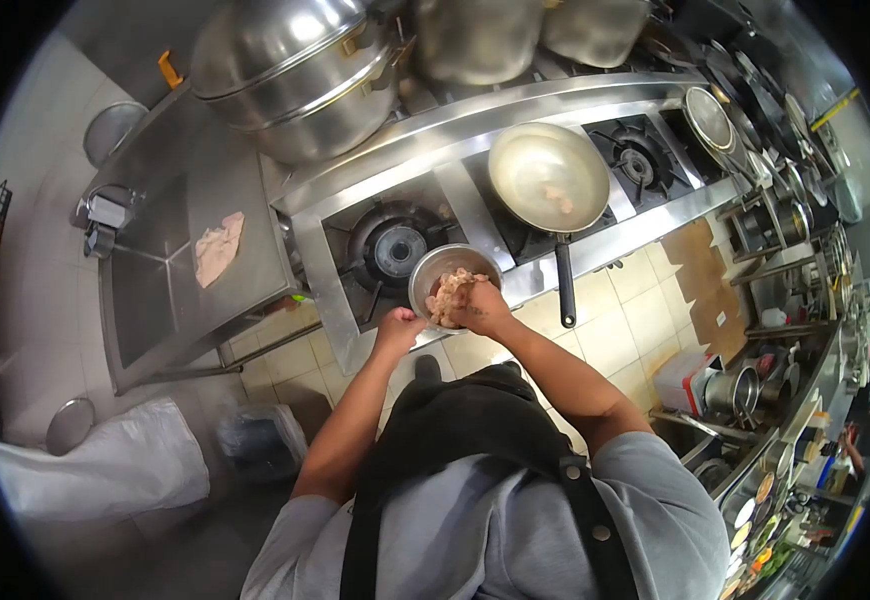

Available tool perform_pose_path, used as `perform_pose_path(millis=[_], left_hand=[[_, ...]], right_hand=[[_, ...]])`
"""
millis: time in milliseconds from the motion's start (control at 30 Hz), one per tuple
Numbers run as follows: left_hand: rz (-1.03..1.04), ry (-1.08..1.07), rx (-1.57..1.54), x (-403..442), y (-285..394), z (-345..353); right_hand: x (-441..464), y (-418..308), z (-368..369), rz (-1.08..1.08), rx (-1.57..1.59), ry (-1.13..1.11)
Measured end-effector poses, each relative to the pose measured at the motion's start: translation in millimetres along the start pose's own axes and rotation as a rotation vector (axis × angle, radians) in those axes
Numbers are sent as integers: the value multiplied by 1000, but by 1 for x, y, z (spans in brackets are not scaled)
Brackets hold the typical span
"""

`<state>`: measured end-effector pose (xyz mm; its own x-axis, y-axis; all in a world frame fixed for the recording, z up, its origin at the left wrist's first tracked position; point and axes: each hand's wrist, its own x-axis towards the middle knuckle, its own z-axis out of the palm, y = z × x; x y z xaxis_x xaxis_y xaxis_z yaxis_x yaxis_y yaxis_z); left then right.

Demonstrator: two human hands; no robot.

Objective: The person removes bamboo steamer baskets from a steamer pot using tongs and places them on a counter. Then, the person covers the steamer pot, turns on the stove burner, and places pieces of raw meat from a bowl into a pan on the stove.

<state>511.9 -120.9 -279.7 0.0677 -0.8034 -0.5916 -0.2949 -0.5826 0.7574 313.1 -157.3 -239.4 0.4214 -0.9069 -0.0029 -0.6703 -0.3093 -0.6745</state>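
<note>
My left hand (400, 330) is closed on the near left rim of a round metal bowl (423, 268). Inside the bowl lie pale pink pieces of what looks like raw meat (452, 288). My right hand (481, 308) reaches into the bowl with its fingers curled into the meat; the fingertips are hidden. The bowl is held over the front edge of the stove, beside the left burner (398, 250). To the right, a light-coloured frying pan (525, 150) sits on the stove with its black handle (565, 285) towards me. A small pinkish piece (558, 198) lies in the pan.
Large metal pots (305, 90) stand behind the stove. A steel counter (165, 300) on the left holds a pink cloth (218, 248). Another burner (637, 160) lies right of the pan. Shelves with pots (732, 390) and a sieve (708, 118) are at the right.
</note>
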Motion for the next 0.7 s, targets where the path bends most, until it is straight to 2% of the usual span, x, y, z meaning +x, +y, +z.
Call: perform_pose_path(millis=[67, 133, 300, 367, 400, 467, 500, 567, 700], left_hand=[[83, -8, 12, 4, -6, 1], [39, 8, -8, 3, -2, 4], [-44, -10, -50, 13, -6, 3], [206, 179, 157, 20, -19, 8], [202, 181, 154, 9, -8, 7], [881, 335, 404, -28, 41, 5], [874, 336, 403, -32, 50, 9], [990, 165, 395, -32, 65, 17], [895, 82, 316, 2, 53, 31]], right_hand=[[-4, -23, -22, 50, 103, 27], [-1, -14, -14, 133, 227, 115], [1, 4, -13, 138, 210, 76], [0, 2, -17, 205, 325, 53], [0, 0, -20, 205, 324, 47], [2, -7, -30, 171, 337, 57], [2, -13, -35, 173, 338, 50], [7, -22, -45, 184, 432, 23], [18, -23, -53, 151, 593, 24]])
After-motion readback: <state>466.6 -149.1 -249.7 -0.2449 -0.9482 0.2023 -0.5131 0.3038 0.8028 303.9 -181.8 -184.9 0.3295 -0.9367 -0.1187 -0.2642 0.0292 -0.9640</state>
